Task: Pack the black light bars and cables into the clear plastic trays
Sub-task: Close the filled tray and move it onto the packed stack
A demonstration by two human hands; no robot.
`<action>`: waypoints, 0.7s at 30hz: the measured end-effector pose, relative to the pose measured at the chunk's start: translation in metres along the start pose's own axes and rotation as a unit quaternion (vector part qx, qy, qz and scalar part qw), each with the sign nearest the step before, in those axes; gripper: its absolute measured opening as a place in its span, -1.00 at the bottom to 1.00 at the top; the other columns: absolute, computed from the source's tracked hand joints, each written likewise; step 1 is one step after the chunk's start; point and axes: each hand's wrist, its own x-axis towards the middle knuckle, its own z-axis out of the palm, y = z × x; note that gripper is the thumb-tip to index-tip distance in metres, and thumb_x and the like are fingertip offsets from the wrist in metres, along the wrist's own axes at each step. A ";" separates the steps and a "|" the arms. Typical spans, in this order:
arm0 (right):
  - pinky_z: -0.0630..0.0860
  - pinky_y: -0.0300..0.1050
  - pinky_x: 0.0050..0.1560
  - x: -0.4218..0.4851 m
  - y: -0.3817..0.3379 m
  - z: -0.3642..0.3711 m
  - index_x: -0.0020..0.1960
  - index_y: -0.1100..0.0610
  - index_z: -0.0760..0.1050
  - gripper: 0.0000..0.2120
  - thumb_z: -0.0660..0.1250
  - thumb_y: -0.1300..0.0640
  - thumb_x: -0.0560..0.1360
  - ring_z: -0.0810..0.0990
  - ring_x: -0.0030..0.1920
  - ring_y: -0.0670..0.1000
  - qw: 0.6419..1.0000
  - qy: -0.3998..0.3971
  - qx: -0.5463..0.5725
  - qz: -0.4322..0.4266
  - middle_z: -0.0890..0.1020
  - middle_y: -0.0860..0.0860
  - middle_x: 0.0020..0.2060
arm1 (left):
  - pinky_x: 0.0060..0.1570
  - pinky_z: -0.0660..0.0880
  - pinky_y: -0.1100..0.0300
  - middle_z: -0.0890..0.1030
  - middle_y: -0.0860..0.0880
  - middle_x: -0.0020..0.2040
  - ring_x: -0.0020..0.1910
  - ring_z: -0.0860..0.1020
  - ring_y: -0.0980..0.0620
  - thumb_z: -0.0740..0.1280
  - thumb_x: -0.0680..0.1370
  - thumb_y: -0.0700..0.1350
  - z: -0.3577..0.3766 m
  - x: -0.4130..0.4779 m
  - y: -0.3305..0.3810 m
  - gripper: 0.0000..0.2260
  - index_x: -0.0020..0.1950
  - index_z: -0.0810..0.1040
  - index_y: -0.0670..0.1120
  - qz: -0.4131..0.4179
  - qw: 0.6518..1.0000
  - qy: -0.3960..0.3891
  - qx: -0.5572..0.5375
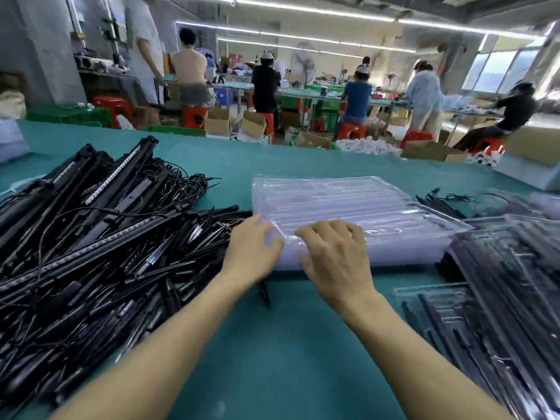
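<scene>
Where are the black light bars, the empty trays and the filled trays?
black light bars (100, 244): head view, heap's middle.
empty trays (348, 201): head view, top tray's face.
filled trays (509, 268): head view, stack's top.

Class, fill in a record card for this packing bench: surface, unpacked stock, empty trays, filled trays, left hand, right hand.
Surface: teal table
Unpacked stock: tangled heap of black light bars and cables, on the left
Empty trays: stack of clear plastic trays, centre
Filled trays: packed trays, piled on the right
Left hand: touches the stack's near left corner, fingers relaxed
Right hand: bent fingers rest on the stack's near edge; grip unclear
</scene>
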 end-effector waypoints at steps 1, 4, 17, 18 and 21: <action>0.49 0.02 -0.03 -0.006 0.007 -0.001 -0.08 0.03 0.62 -0.69 0.50 0.27 0.22 0.60 -0.16 0.14 1.000 -0.011 -0.007 0.011 0.64 -0.03 -0.21 | 0.23 0.39 0.02 0.56 -0.10 0.14 0.20 0.47 -0.15 0.32 0.49 0.02 0.002 -0.009 0.000 -0.76 -0.04 0.61 -0.14 0.019 1.000 0.003 0.012; 0.45 0.09 0.12 -0.017 0.039 -0.004 0.04 0.02 0.64 -0.64 0.47 0.30 0.30 0.62 -0.04 0.16 0.995 -0.057 -0.022 0.079 0.68 0.01 -0.09 | 0.46 0.23 0.00 0.34 0.02 0.48 0.51 0.21 -0.04 0.24 0.49 0.35 0.012 -0.030 -0.004 -0.38 0.40 0.45 -0.02 0.040 0.993 -0.036 0.103; 0.38 -0.06 -0.21 0.029 -0.008 -0.063 -0.17 0.08 0.59 -0.72 0.40 0.36 0.19 0.58 -0.15 0.15 0.994 0.079 -0.026 -0.066 0.66 0.00 -0.13 | 0.23 0.39 0.07 0.61 -0.18 0.20 0.21 0.51 -0.17 0.24 0.64 -0.01 0.019 -0.002 -0.005 -0.72 0.20 0.57 -0.16 -0.011 0.994 0.002 0.110; 0.39 -0.05 -0.22 0.020 -0.012 -0.060 -0.17 0.08 0.58 -0.70 0.40 0.37 0.16 0.58 -0.15 0.15 0.995 0.072 -0.019 -0.060 0.65 0.02 -0.12 | 0.17 0.43 0.15 0.64 -0.16 0.08 0.12 0.53 -0.14 0.27 0.61 -0.10 0.016 -0.009 -0.003 -0.82 0.10 0.59 -0.16 -0.017 0.997 0.052 0.049; 0.41 -0.04 -0.26 -0.004 -0.015 -0.047 -0.16 0.06 0.59 -0.65 0.44 0.40 0.14 0.54 -0.19 0.15 0.999 0.038 0.003 -0.007 0.60 0.03 -0.17 | -0.21 0.43 0.49 0.61 -0.01 -0.24 -0.23 0.53 -0.01 0.25 0.57 -0.31 0.001 -0.031 0.003 -0.83 -0.13 0.54 -0.09 -0.125 0.944 0.188 -0.241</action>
